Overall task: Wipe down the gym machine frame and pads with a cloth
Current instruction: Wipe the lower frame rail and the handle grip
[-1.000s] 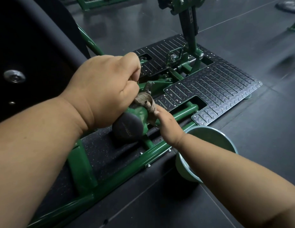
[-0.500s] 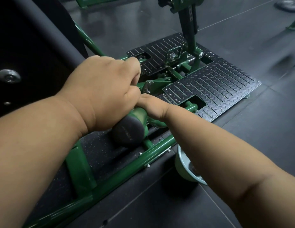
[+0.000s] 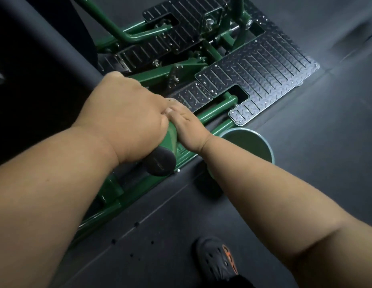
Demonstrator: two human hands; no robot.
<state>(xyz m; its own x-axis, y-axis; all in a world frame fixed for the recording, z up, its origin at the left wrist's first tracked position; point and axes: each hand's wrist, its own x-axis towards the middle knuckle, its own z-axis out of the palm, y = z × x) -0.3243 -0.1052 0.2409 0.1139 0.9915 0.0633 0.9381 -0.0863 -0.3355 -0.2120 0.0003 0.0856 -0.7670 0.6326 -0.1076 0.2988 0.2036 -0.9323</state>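
My left hand (image 3: 127, 119) is a closed fist over a green frame bar (image 3: 170, 138) that ends in a round black cap (image 3: 160, 164). My right hand (image 3: 189, 129) curls around the same bar just to the right, its fingers pressed against the left fist. Of the brownish cloth (image 3: 171, 100), only a small speckled sliver shows between the two hands; the rest is hidden under them. A black pad (image 3: 46, 59) fills the upper left.
A black diamond-tread footplate (image 3: 264, 69) lies beyond the hands, with green linkages in its middle. A round grey-green bucket (image 3: 264, 142) stands on the dark floor under my right wrist. A green base rail (image 3: 139, 188) runs diagonally. My dark shoe (image 3: 216, 260) is at the bottom.
My right hand has slid up the bar from below the cloth until it is against the left fist. The cloth loop seen earlier is now covered. The view has tilted downward.
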